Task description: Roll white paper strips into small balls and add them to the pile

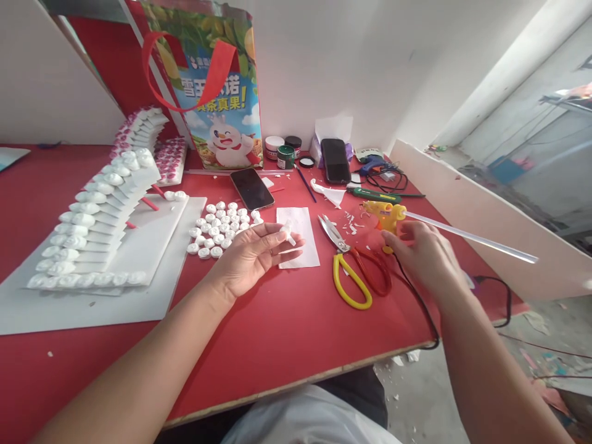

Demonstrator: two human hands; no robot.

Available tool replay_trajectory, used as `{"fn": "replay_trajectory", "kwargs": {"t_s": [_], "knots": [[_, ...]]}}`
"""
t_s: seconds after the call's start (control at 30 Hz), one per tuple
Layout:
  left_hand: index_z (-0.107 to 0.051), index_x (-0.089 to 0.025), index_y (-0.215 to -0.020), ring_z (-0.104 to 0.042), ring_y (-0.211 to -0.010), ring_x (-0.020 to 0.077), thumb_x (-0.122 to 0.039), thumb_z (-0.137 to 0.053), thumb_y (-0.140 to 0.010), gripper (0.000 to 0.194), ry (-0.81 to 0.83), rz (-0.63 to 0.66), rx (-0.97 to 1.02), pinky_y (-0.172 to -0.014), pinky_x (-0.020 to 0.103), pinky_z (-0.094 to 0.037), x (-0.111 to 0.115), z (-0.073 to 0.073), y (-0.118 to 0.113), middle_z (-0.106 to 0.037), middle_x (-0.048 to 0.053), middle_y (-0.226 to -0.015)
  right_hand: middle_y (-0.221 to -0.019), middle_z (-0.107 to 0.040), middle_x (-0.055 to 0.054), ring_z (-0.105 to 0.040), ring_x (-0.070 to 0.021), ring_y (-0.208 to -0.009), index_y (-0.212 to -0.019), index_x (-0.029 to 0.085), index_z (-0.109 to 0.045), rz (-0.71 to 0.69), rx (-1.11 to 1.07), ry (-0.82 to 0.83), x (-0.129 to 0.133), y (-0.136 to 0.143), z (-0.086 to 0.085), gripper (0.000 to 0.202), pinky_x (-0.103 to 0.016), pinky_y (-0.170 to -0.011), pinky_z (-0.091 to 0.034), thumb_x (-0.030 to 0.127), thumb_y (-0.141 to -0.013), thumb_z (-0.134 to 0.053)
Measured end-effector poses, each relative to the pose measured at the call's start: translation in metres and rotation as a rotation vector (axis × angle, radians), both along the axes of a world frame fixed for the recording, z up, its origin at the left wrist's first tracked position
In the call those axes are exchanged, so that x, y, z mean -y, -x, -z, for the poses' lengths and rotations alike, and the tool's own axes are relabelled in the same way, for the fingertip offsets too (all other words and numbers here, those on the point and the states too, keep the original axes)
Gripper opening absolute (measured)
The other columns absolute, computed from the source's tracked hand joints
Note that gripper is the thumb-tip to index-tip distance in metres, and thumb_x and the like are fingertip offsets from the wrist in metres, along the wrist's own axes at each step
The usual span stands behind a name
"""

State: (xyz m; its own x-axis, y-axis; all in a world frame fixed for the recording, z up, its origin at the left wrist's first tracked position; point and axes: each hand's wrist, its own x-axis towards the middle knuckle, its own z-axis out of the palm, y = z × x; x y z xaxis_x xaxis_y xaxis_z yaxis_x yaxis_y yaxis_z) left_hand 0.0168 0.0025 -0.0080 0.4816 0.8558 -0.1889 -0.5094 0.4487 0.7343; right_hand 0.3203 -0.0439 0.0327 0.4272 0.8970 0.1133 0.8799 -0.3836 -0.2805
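Observation:
My left hand (252,254) pinches a small white twisted paper piece (287,230) between thumb and fingers, above a white paper sheet (306,237). My right hand (428,256) has its thumb and fingers around the handle of a yellow hot glue gun (391,213) lying at the right of the table; part of the grip is hidden. A long clear glue stick (472,235) sticks out of the gun's back. Scissors (352,280) with one yellow and one red handle lie between the hands, blades parted. Many small white paper rosettes (215,231) sit left of the sheet.
On the red table (277,333), a curved stepped model (102,222) edged with white rosettes stands on white boards at left. Behind are a printed bag (226,132), paint jars (285,157), two phones (252,189), a green-handled tool (374,195) and paper scraps. A black cord (419,299) hangs over the front edge.

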Motion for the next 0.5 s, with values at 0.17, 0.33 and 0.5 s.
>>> {"fn": "replay_trajectory", "kwargs": {"t_s": [0.17, 0.33, 0.5], "knots": [[-0.075, -0.016, -0.084, -0.076, -0.080, 0.0180, -0.024, -0.090, -0.072, 0.021, 0.013, -0.034, -0.049, -0.091, 0.039, -0.061, -0.001, -0.001, 0.003, -0.077, 0.004, -0.080, -0.056, -0.055, -0.001, -0.050, -0.0173, -0.057, -0.060, 0.020, -0.057, 0.029, -0.326, -0.118, -0.037, -0.016, 0.023, 0.037, -0.031, -0.056, -0.035, 0.050, -0.067, -0.076], [-0.076, -0.016, -0.084, -0.077, -0.087, 0.0195, -0.023, -0.093, -0.066, 0.026, -0.020, -0.102, -0.083, -0.088, 0.035, -0.060, -0.003, -0.001, 0.004, -0.080, 0.006, -0.085, -0.054, -0.057, -0.002, -0.048, -0.0137, -0.052, -0.063, 0.018, -0.061, 0.057, -0.523, -0.227, -0.035, -0.014, 0.021, 0.033, -0.029, -0.050, -0.038, 0.049, -0.074, -0.069], [-0.077, -0.015, -0.083, -0.078, -0.086, 0.0209, -0.021, -0.095, -0.063, 0.028, -0.045, -0.191, -0.106, -0.091, 0.037, -0.060, -0.005, 0.001, 0.001, -0.080, 0.006, -0.081, -0.074, -0.068, -0.007, -0.052, -0.0148, -0.059, -0.080, 0.020, -0.072, -0.118, -0.876, -0.363, 0.004, 0.025, -0.008, 0.029, -0.029, -0.053, -0.042, 0.049, -0.080, -0.075]]}}
